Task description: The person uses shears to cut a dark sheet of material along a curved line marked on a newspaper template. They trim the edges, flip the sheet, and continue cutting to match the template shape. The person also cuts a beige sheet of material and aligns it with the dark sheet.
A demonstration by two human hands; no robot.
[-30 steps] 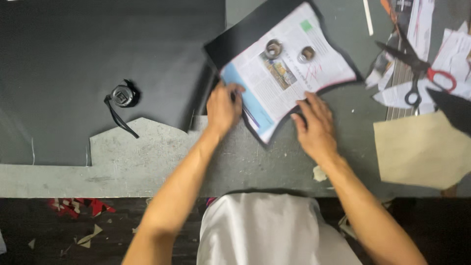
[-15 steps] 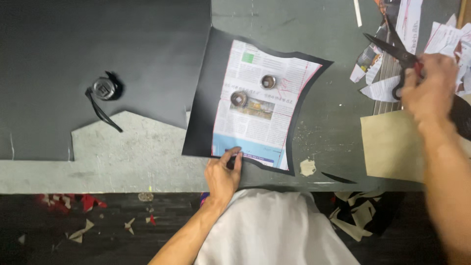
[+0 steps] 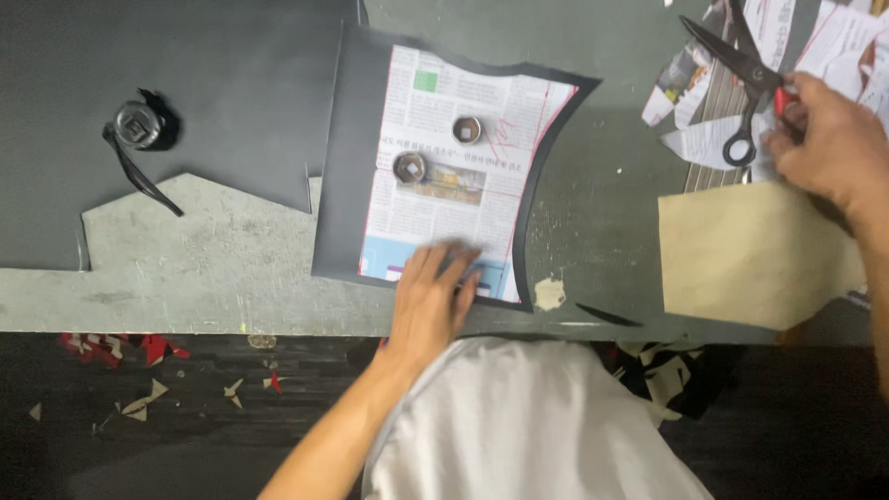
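Grey worktable [image 3: 231,278], scraps all over. Left hand [image 3: 428,301] now lying flat and open, pinning down the near edge of the printed newspaper pattern [image 3: 449,185] on the curved black sheet [image 3: 338,167]. Right hand [image 3: 829,143], gone off the paper, closing round the red-handled black scissors [image 3: 741,83] far right. Cutting probably coming up.

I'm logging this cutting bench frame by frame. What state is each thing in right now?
Left hand: flat on the newspaper pattern.
Right hand: on the scissors' red handle.
Scissors: lying on paper scraps, blades nearly shut.
Newspaper pattern: flat on the black sheet.
Two round weights: resting on the pattern.
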